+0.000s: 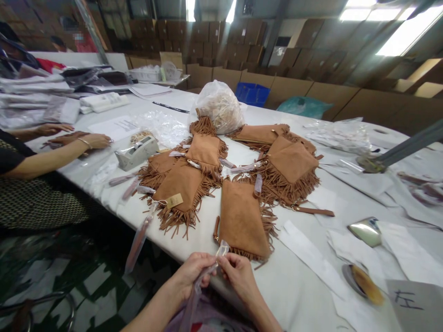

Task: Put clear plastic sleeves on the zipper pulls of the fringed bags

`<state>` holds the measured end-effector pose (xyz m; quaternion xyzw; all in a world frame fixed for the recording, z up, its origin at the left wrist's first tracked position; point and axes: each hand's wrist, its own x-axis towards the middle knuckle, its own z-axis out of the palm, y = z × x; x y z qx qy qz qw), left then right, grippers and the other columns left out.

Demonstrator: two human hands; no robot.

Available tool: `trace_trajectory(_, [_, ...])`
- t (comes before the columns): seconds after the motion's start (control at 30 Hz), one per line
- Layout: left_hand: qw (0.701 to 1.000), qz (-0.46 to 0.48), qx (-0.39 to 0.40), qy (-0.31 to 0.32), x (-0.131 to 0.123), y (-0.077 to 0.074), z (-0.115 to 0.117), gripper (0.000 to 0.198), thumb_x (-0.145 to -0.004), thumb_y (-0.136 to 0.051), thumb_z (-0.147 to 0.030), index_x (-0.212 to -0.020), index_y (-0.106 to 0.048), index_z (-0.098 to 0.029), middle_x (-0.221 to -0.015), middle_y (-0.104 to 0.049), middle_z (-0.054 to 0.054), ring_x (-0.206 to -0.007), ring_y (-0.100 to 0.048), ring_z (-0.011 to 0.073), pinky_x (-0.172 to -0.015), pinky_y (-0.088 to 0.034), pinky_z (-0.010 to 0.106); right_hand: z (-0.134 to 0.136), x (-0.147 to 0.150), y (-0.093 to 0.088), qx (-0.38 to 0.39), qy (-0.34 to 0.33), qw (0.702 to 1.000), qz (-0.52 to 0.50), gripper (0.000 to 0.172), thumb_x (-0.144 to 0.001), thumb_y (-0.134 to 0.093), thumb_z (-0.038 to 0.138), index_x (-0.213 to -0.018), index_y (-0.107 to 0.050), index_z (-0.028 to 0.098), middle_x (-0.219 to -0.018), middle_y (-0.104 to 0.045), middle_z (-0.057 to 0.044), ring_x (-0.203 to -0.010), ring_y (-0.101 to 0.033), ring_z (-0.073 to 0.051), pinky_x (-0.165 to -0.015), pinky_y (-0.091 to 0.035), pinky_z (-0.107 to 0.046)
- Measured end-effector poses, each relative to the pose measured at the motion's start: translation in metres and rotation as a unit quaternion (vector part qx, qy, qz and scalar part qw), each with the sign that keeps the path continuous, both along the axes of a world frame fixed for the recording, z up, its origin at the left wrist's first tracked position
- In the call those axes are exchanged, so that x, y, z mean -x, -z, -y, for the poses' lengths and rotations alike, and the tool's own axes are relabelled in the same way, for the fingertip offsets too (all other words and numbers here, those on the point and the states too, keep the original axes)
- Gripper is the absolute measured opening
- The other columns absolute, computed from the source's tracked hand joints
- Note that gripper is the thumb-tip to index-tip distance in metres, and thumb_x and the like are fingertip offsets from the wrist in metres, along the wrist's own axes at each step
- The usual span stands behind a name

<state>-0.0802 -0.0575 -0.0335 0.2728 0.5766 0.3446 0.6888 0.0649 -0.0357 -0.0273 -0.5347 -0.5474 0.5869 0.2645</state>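
Note:
At the table's front edge, my left hand is closed around a strap in a clear plastic sleeve, whose lower end hangs toward my lap. My right hand pinches the sleeve's upper end close beside it, thumb and finger together. Just beyond my hands lies a brown suede-like fringed bag, flat on the table. A second fringed bag to the left carries a tan hang tag. More such bags lie behind, including a fringed bag at the right with a loose brown strap.
A tape dispenser stands left of the bags. Behind them sits a stuffed clear plastic bag. On the right are paper strips, a brush and a metal post. A co-worker's hands work at the left.

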Motion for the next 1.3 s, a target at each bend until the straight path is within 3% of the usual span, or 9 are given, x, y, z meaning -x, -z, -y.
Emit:
trace_trajectory(0.2, [0.997,-0.04,-0.041,-0.045,-0.004,-0.002,0.003,0.039,-0.068,-0.059,-0.054,-0.071,-0.055,-0.015,-0.051,-0.053,-0.003,-0.032,-0.031,0.0043,-0.036,-0.017,0.019,0.01,-0.019,-0.004,-0.023,0.139,0.988,0.062,0.042,-0.075,-0.054,0.056,-0.062,-0.063,0.017,-0.05,-0.058,-0.001,-0.041,-0.047,-0.013,-0.043,-0.034,-0.024])
trace_trajectory(0.33, [0.984,-0.137,-0.108,-0.043,-0.01,-0.007,0.008,0.026,-0.075,-0.058,-0.042,-0.07,-0.059,-0.016,-0.055,-0.059,-0.001,-0.042,-0.045,0.0089,-0.044,-0.029,0.021,0.024,-0.013,-0.007,0.093,0.182,0.975,-0.082,0.052,-0.067,-0.067,0.051,-0.103,-0.061,0.015,-0.067,-0.068,-0.004,-0.037,-0.048,-0.011,-0.036,-0.032,-0.023])
trace_trajectory(0.5, [0.935,-0.272,-0.229,0.011,-0.011,-0.02,0.011,0.017,-0.083,-0.049,-0.029,-0.073,-0.058,-0.019,-0.072,-0.068,0.002,-0.071,-0.062,0.0171,-0.068,-0.041,0.025,0.028,0.01,-0.009,0.168,0.214,0.932,-0.238,0.07,-0.061,-0.077,0.045,-0.118,-0.053,0.014,-0.059,-0.064,0.001,-0.035,-0.045,-0.007,-0.034,-0.028,-0.017])
trace_trajectory(0.63, [0.952,-0.223,-0.21,-0.006,-0.005,-0.021,0.012,0.011,-0.082,-0.05,-0.031,-0.086,-0.047,-0.021,-0.064,-0.066,-0.001,-0.06,-0.06,0.0154,-0.057,-0.04,0.022,0.028,0.013,-0.003,0.233,0.246,0.889,-0.308,0.073,-0.058,-0.081,0.037,-0.12,-0.047,0.021,-0.074,-0.067,0.001,-0.038,-0.046,-0.004,-0.034,-0.028,-0.014])
trace_trajectory(0.77, [0.972,-0.166,-0.165,-0.019,-0.008,-0.011,0.012,0.03,-0.081,-0.054,-0.039,-0.098,-0.035,-0.023,-0.052,-0.059,-0.007,-0.038,-0.046,0.01,-0.041,-0.032,0.018,0.029,0.013,-0.001,0.25,0.25,0.872,-0.337,0.065,-0.059,-0.082,0.034,-0.113,-0.049,0.024,-0.071,-0.064,0.005,-0.039,-0.045,-0.003,-0.034,-0.027,-0.013])
trace_trajectory(0.93, [0.992,0.049,-0.115,-0.027,-0.021,-0.004,0.013,0.048,-0.075,-0.061,-0.053,-0.093,-0.027,-0.025,-0.049,-0.052,-0.011,-0.029,-0.035,0.0054,-0.032,-0.022,0.014,0.021,0.01,-0.011,0.273,0.169,0.854,-0.409,0.035,-0.066,-0.079,0.035,-0.083,-0.054,0.017,-0.064,-0.059,0.007,-0.033,-0.023,0.004,-0.032,-0.017,-0.009])
trace_trajectory(1.07, [0.98,0.192,-0.043,0.032,-0.021,-0.004,0.013,0.049,-0.07,-0.067,-0.052,-0.092,-0.032,-0.024,-0.055,-0.054,-0.009,-0.032,-0.036,0.0042,-0.036,-0.025,0.015,0.015,-0.001,-0.013,0.298,0.102,0.826,-0.467,0.029,-0.073,-0.074,0.037,-0.077,-0.053,0.016,-0.041,-0.033,0.014,-0.031,-0.011,0.002,-0.032,-0.015,-0.008])
trace_trajectory(1.17, [0.989,0.069,-0.062,0.111,-0.008,-0.006,0.009,0.04,-0.073,-0.062,-0.053,-0.087,-0.044,-0.021,-0.052,-0.052,-0.006,-0.039,-0.043,0.0077,-0.041,-0.03,0.018,0.018,-0.008,-0.006,0.284,0.103,0.84,-0.45,0.032,-0.072,-0.074,0.039,-0.071,-0.052,0.016,-0.039,-0.031,0.014,-0.031,-0.01,0.002,-0.032,-0.015,-0.009])
trace_trajectory(1.3, [0.947,-0.265,-0.176,0.045,0.008,-0.01,-0.018,0.038,-0.084,-0.044,-0.05,-0.066,-0.052,-0.018,-0.055,-0.054,-0.002,-0.049,-0.048,0.0117,-0.05,-0.034,0.023,0.026,-0.012,0.004,0.235,0.107,0.905,-0.339,0.037,-0.071,-0.072,0.048,-0.074,-0.057,0.014,-0.036,-0.035,0.013,-0.03,-0.012,0.001,-0.033,-0.013,-0.013])
